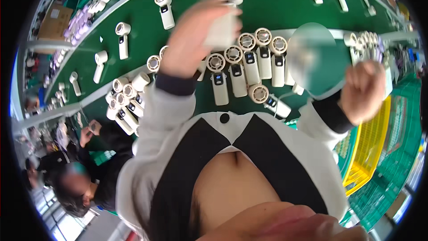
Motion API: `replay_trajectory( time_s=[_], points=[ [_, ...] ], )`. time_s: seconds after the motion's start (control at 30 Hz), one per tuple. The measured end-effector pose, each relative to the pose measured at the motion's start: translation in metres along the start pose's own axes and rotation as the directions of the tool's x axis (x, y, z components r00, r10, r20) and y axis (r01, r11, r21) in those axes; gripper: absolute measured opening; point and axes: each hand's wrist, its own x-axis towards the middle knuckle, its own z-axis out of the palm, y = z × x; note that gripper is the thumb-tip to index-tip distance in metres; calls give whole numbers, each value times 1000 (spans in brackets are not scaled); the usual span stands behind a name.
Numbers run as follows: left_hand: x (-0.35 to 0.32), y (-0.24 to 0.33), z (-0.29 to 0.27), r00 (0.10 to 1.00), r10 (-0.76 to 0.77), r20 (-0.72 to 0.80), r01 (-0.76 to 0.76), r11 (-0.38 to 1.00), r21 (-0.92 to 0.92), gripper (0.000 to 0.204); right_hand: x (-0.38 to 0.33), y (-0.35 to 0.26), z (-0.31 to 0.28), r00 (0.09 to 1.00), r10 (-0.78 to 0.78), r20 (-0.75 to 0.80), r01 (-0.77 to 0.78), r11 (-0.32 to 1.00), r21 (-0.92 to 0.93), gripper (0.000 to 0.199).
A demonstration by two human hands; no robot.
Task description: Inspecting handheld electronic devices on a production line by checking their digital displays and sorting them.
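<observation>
White fleece-like sleeves with dark cuffs fill the near field; the person's torso and chin block the bottom of the view.

Right hand point(363, 90): closed into a fist, raised at the right side. Whether anything sits inside the fist I cannot tell. Beside it a pale blurred oval patch hides part of the scene.

Left hand point(196, 35): raised over the worktop point(276, 4), fingers wrapped around the handle of a white handheld fan point(223, 22). The fan is motion-blurred, held in the air above the grouped units, round head uppermost near the top edge.

Judgement on handling: the fan body looks like smooth hard plastic, so a full wrap on the handle, below the round head, should hold best; keeping fingers off the vent ring and the small dark display avoids smudging or catching. Lifting clear of the cluster before turning would avoid knocking neighbours over.

Middle distance: cluster of white fans point(249, 62) lying flat on green felt-like covering, packed side by side, touching. Each has a cylindrical head with a ringed grille and a rectangular handle with a dark screen panel. A second pile point(127, 100) lies to the left, more jumbled.

Right: yellow plastic crate point(372, 147), slatted walls, next to green crates.

Far: single fans point(165, 9) spaced well apart along the green belt-like strip, divided by pale rails. A seated co-worker point(84, 183) in dark clothing is at lower left.
</observation>
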Motion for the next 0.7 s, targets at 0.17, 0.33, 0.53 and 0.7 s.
replay_trajectory(
  time_s=[0.17, 0.33, 0.53, 0.7],
  points=[
    [176, -96, -5, 818, 324, 476, -531, 108, 840, 19, -16, -41, -43, 902, -322, 287, 137, 845, 517, 19],
    [284, -155, 0, 825, -341, -450, 521, 766, 376, 28, -38, -63, -125, 873, -196, 447, 21, 930, 367, 26],
    [226, -99, -55, 755, 226, -616, 656, -246, 714, 33, -55, -44, -236, 849, -432, 303, 375, 898, 230, 47],
    [228, -145, -114, 791, -166, -589, 438, -519, 734, 37, -25, -44, -154, 858, -381, 343, 180, 850, 494, 17]
  ],
)
